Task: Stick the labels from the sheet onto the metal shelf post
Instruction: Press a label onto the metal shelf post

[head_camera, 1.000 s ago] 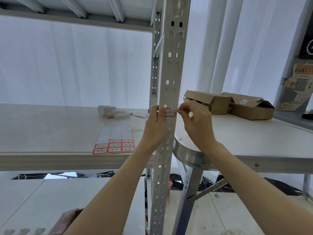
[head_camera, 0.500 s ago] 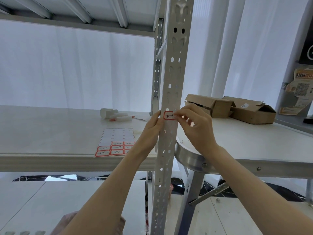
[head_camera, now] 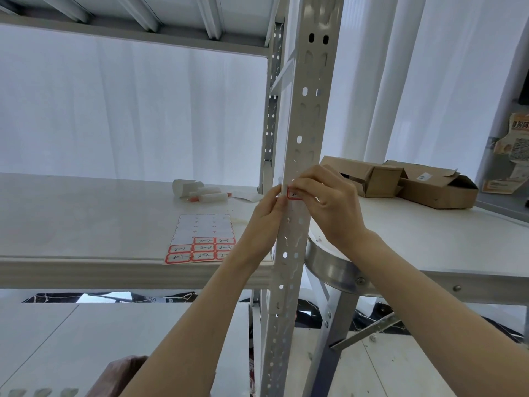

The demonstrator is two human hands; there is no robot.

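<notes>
**When sticking, anchor one end and wipe across**

As both forearms reach up from below, the left hand [head_camera: 264,222] pinches the near edge of the metal shelf post [head_camera: 286,270]. Its thumb lies on the front face just beside the left end of the label [head_camera: 294,194], and its other fingers are hidden behind the steel. The right hand [head_camera: 329,204] comes in from the other side with fingers curled, their tips pressing the red-bordered label against the post's face. Most of the label is covered, so I cannot tell whether its right end is down yet.

Judged from that, the step is smoothing. It would be best to use the left thumb as an anchor and wipe the right fingertips across, so no bubble or lifted corner forms. A firm rub matters, since the punched holes leave little flat metal to bond to.

Farther back, on the shelf [head_camera: 86,224], lies the label sheet [head_camera: 200,239]. Its upper rows are peeled bare and written labels fill the lowest rows, so more remain to do. Beyond it sit a paper roll [head_camera: 184,188] and, on the table to the right, cardboard boxes [head_camera: 429,184].
</notes>
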